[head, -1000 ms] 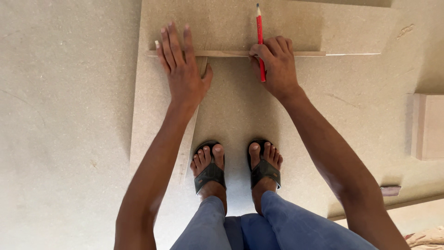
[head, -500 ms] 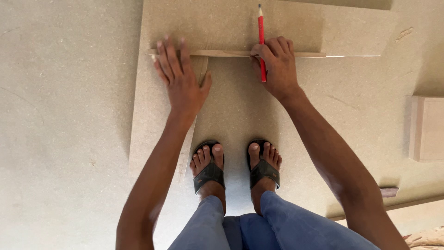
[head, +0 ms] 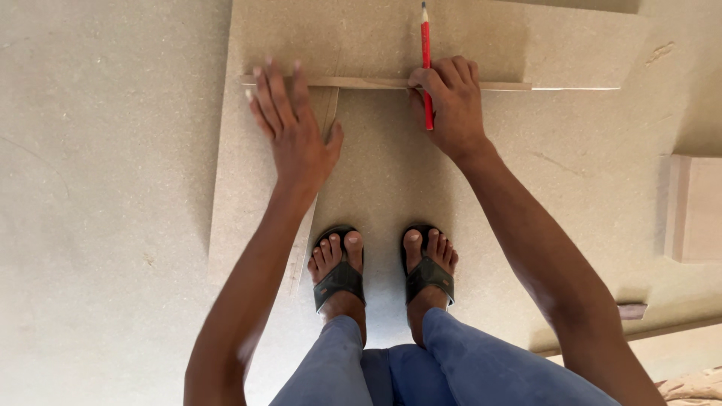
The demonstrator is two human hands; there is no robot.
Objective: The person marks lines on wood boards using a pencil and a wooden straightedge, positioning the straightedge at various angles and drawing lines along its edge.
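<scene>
My left hand [head: 295,128] lies flat with fingers spread on a tan fibreboard panel [head: 248,195], fingertips reaching a thin wooden strip [head: 361,83] that lies crosswise. A second narrow strip [head: 308,225] runs from that one toward my feet, partly under the hand. My right hand [head: 450,101] grips a red pencil [head: 426,45], its point down against the crosswise strip, blunt end pointing away from me.
I stand in dark sandals [head: 340,278] on a large fibreboard sheet [head: 113,225]. Another board [head: 571,45] lies beyond the strip. A pale wooden block [head: 696,207] sits at the right edge, a small offcut [head: 633,310] below it.
My left hand slid slightly back toward me and left along the panel. The right hand with the pencil stayed almost in place on the strip.
</scene>
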